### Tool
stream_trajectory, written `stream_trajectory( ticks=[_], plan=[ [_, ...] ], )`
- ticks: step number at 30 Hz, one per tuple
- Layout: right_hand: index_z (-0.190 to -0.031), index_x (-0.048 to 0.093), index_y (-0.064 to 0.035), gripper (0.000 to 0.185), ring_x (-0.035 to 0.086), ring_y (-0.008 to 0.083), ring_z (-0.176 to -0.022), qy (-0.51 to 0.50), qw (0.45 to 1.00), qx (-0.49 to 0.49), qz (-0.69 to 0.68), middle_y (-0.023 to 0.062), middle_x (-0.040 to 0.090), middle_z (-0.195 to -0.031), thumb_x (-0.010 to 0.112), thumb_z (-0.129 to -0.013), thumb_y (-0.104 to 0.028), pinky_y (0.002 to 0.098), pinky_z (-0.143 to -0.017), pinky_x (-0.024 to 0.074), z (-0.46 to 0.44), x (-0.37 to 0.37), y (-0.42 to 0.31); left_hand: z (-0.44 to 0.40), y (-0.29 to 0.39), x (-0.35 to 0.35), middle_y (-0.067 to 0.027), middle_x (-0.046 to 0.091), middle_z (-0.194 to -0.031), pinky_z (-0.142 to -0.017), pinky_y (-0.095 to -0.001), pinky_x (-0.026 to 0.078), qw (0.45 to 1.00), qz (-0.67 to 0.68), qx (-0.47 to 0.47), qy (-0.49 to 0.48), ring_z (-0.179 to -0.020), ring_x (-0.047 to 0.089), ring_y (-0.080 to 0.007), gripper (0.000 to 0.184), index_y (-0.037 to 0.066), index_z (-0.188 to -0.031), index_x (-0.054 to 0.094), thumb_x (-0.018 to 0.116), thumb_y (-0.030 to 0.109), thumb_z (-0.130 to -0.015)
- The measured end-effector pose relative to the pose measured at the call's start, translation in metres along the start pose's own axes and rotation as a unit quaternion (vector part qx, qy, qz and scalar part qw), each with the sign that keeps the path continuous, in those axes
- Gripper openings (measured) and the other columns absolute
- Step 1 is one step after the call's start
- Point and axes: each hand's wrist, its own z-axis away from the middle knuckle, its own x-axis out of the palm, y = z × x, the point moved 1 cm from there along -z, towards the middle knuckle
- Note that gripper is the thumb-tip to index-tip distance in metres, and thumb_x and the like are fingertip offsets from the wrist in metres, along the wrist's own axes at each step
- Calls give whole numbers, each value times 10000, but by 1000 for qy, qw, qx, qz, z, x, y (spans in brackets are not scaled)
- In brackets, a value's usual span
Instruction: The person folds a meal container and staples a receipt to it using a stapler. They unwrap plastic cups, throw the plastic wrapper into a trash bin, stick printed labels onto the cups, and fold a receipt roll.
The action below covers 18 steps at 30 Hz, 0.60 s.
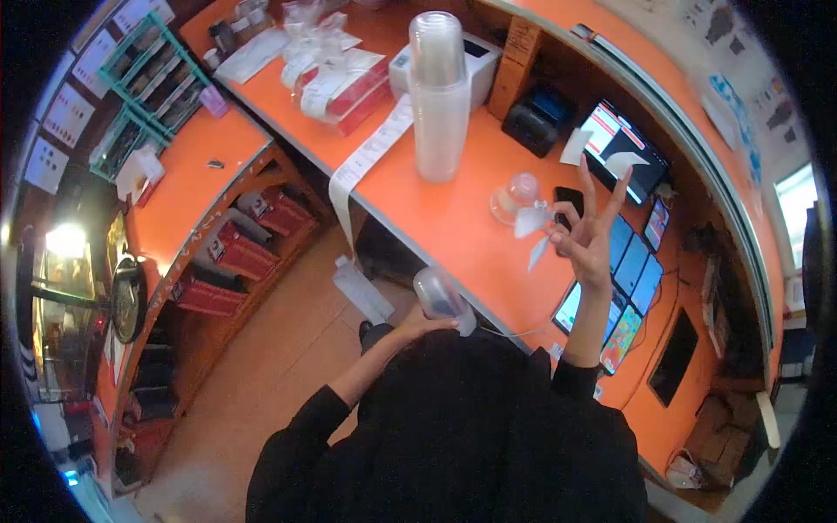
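My left hand [418, 326] is wrapped round a clear plastic cup [438, 295], held low in front of me by the counter edge. My right hand [586, 237] is raised over the counter, two fingers stretched up and apart, the others partly bent. Small white paper pieces, seemingly labels [575, 146], cling at its fingertips; whether they are stuck or pinched is hard to make out. Just left of this hand, a small clear dome-shaped plastic piece [523, 187] sits on the orange counter [427, 222]. A tall stack of clear plastic cups [438, 113] stands farther back.
A long printed paper strip [370, 157] hangs over the counter edge. Behind are a white printer [484, 65], a black device [538, 120] and a red box [349, 96]. Right lie several tablets [632, 270] and a monitor [623, 148]. Shelves with red boxes [240, 253] stand left.
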Motion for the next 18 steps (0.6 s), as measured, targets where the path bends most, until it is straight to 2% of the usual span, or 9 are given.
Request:
stream_trajectory(
  ticks=[3, 4, 6, 8, 10, 12, 14, 16, 18],
  plan=[
    [-1460, -150, -408, 1280, 593, 233, -948, 3, 1000, 8, -10, 145, 164, -1550, 718, -667, 98, 308, -707, 559, 1, 4, -1, 2, -16, -7, -112, 551, -1208, -994, -376, 389, 995, -5, -98, 11, -1164, 509, -216, 749, -25, -1279, 458, 791, 368, -735],
    [-1465, -152, -401, 1272, 578, 208, -889, 24, 1000, 12, -2, 168, 143, -1552, 667, -645, 121, 239, -616, 514, 1, 10, -3, 6, -20, -8, -112, 551, -1208, -994, -376, 389, 995, -3, -97, 18, -1164, 509, -216, 749, -25, -1279, 458, 791, 368, -735],
    [-1466, -154, -395, 1264, 576, 209, -883, 14, 1000, 5, -2, 168, 139, -1553, 659, -647, 120, 238, -606, 508, -3, 17, -5, 13, -6, -5, -131, 549, -1199, -998, -382, 383, 995, 74, -64, 23, -1144, 519, -231, 774, -30, -1296, 443, 785, 381, -736],
    [-1466, -163, -386, 1240, 581, 209, -907, 0, 1000, 3, 12, 170, 151, -1549, 660, -670, 93, 251, -601, 518, -8, 23, -10, 17, -10, -23, -136, 548, -1171, -934, -372, 433, 984, 145, -25, 98, -1104, 534, -236, 761, -26, -1281, 450, 781, 391, -737],
    [-1465, -173, -362, 1242, 587, 231, -947, -66, 998, -7, 24, 157, 152, -1551, 697, -679, 47, 271, -635, 540, -28, 38, -18, 42, 21, -75, -84, 607, -987, -791, -350, 502, 958, 133, -33, 253, -947, 594, -207, 586, 1, -1171, 550, 744, 372, -761],
    [-1488, -141, -256, 1198, 586, 257, -1019, -150, 984, -39, 89, 143, 164, -1551, 718, -689, -12, 286, -661, 564, -44, 55, -24, 64, 76, -109, -148, 621, -1132, -901, -413, 501, 973, 134, -65, 176, -1074, 598, -248, 720, -17, -1277, 476, 751, 370, -736],
    [-1498, -93, -225, 1162, 577, 262, -1052, -204, 967, -74, 130, 141, 163, -1553, 699, -680, 4, 283, -656, 565, -60, 79, -29, 71, 107, -135, -132, 595, -1182, -927, -399, 487, 990, 85, -2, 109, -1122, 572, -244, 708, -2, -1289, 480, 735, 368, -742],
    [-1511, 48, -157, 1039, 535, 281, -1158, -296, 926, -139, 190, 137, 143, -1560, 622, -671, 52, 270, -627, 561, -72, 105, -34, 70, 134, -145, -124, 570, -1225, -934, -387, 477, 991, 58, -3, 117, -1137, 557, -234, 702, 10, -1303, 479, 725, 364, -749],
    [-1512, 47, -160, 1022, 525, 288, -1175, -362, 906, -159, 151, 137, 127, -1563, 604, -683, 58, 264, -614, 557, -83, 133, -33, 70, 163, -142, -105, 500, -1319, -931, -345, 453, 992, -54, -48, 106, -1140, 531, -201, 701, 31, -1329, 482, 718, 365, -760]
  ],
)
